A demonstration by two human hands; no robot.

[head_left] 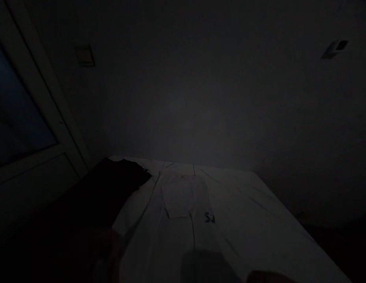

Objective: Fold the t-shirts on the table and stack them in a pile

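While darkness is hiding whether left hand [102,251] and right hand [268,277] are wide or narrow, white pocketed cotton shirt [183,236] is lying ahead, black fabric [112,184] beyond left hand, risking misjudged grab.

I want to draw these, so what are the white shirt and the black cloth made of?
The white shirt looks like matte woven fabric, maybe cotton, because it has soft creases and no shine. The black cloth also seems to be soft, dull fabric, since it lies in loose folds, but it's too dark to see the weave.
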